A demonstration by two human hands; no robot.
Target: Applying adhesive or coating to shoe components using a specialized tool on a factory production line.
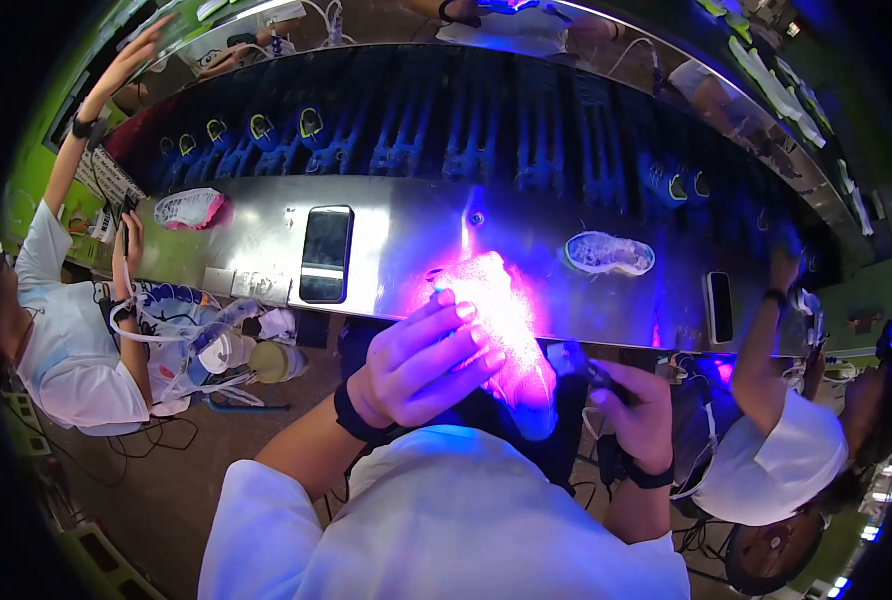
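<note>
— Sleeves first: white cloth at the bottom of the head view, both forearms coming up from it with dark wristbands. From my remote seat, the left hand (421,360) has its fingers curled around the shoe upper (496,320), gripping it from the near side. It sits just off the near edge of the steel workbench (406,240), glowing pink-violet.

— And the other hand?

— The right hand (638,415) is closed around a small dark torch (584,368), its violet beam aimed at the upper from close by. I'd judge the check goes best with the piece turned slowly under a steady beam, so every seam passes through the light.

— What's it made of?

— Looks like knit mesh, grainy and soft, draped rather than stiff. The bench is brushed metal, shiny, throwing back blue glare. A black phone (326,253) lies flat on it to the left, a pale mesh shoe upper (610,253) to the right, a pink-edged one (190,208) farther left. Co-workers in white shirts stand at both ends.
</note>
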